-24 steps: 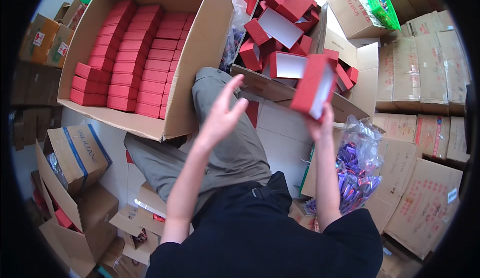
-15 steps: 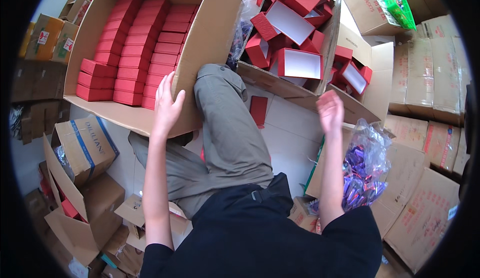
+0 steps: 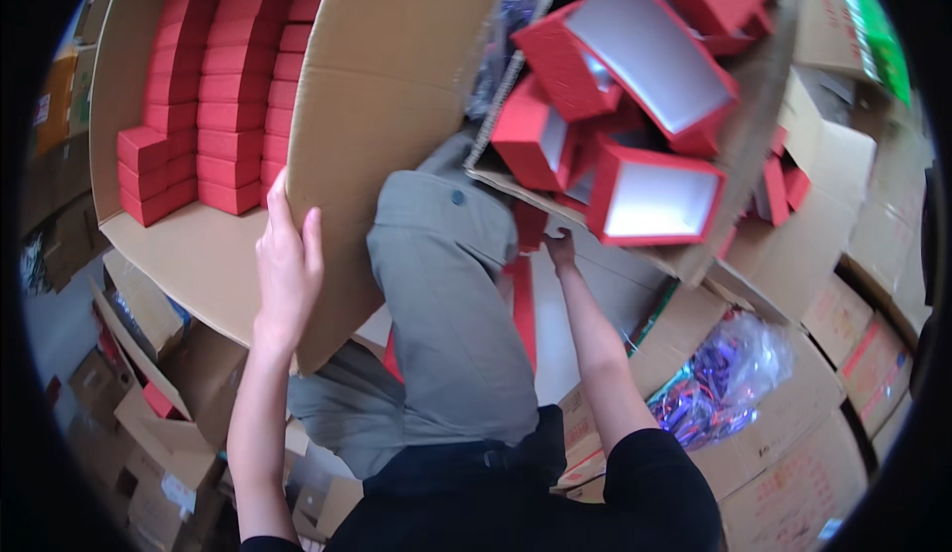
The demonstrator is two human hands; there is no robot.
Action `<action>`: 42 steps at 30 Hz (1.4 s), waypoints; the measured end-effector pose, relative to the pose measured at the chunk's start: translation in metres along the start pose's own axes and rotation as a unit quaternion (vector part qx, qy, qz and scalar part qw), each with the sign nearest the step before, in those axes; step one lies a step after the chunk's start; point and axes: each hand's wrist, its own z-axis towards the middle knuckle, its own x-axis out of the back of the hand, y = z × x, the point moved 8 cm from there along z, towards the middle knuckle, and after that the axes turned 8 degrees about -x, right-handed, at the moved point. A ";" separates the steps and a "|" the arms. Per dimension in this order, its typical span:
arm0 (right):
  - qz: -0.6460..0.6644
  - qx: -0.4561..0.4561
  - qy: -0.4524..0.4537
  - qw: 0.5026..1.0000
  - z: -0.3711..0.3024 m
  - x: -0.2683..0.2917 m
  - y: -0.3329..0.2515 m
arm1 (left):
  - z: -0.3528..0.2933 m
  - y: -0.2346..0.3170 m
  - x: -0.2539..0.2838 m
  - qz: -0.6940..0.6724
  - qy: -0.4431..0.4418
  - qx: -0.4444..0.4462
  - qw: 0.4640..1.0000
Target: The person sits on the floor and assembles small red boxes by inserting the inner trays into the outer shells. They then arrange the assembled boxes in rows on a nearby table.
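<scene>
My left hand [image 3: 288, 269] grips the edge of an upright flap [image 3: 397, 66] of a large cardboard carton [image 3: 188, 269], thumb on one side and fingers on the other. Stacked inside that carton are rows of small red boxes [image 3: 230, 145]. Low beside my knee, my right hand [image 3: 560, 247] has its fingers curled at the edge of a red rectangular piece [image 3: 530, 225], partly hidden by the knee and the neighbouring carton. Just above this hand, an open carton [image 3: 645, 254] holds a jumble of red boxes [image 3: 659, 195], several of them open with white insides.
Another red piece [image 3: 523, 299] lies on the floor by my leg. A clear bag of shiny purple packets [image 3: 719, 383] sits in a carton at the right. More cartons [image 3: 793, 463] crowd the right side, and open cartons [image 3: 169, 423] stand at the lower left.
My view has moved closer to the cartons. The right hand has dropped from beside the carton of loose boxes to the red piece near the floor. My left hand stays at the flap's edge.
</scene>
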 end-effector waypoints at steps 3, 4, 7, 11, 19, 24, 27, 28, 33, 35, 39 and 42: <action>-0.129 0.036 0.032 0.990 0.025 -0.027 -0.022 | 0.006 -0.003 -0.004 0.012 -0.013 0.022 1.000; -0.167 0.033 0.025 0.985 0.028 -0.038 -0.022 | 0.009 -0.004 -0.005 0.009 -0.012 0.030 0.999; -0.222 0.005 0.013 0.975 0.045 -0.063 -0.017 | 0.019 -0.003 -0.005 0.044 -0.030 0.004 0.999; -0.252 -0.016 0.004 0.968 0.053 -0.076 -0.004 | 0.017 -0.001 -0.009 0.012 -0.064 -0.011 0.998; -0.170 0.040 -0.025 0.984 0.003 -0.052 0.006 | 0.025 0.002 -0.015 -0.006 -0.062 -0.002 0.998; -0.133 0.133 -0.027 0.982 -0.105 0.044 -0.042 | 0.024 0.001 -0.002 -0.020 0.017 -0.008 1.000; -0.107 0.195 -0.014 0.975 -0.177 0.101 -0.079 | 0.019 -0.001 0.002 -0.037 0.052 -0.015 0.998; -0.077 0.212 -0.018 0.974 -0.200 0.118 -0.091 | 0.017 -0.003 0.003 -0.031 0.056 -0.019 0.998; 0.235 0.217 -0.132 0.938 -0.283 0.173 -0.129 | -0.003 0.040 0.022 0.090 0.177 -0.156 0.968; 0.389 0.252 -0.211 0.860 -0.314 0.176 -0.148 | -0.034 0.082 0.012 -0.074 0.127 -0.201 0.969; 0.560 0.247 -0.392 0.686 -0.375 0.157 -0.184 | -0.138 0.140 -0.092 -0.508 -0.399 -0.079 0.760; 0.343 0.199 -0.278 0.875 -0.366 0.138 -0.176 | -0.188 0.121 -0.102 -0.656 -0.303 0.070 0.688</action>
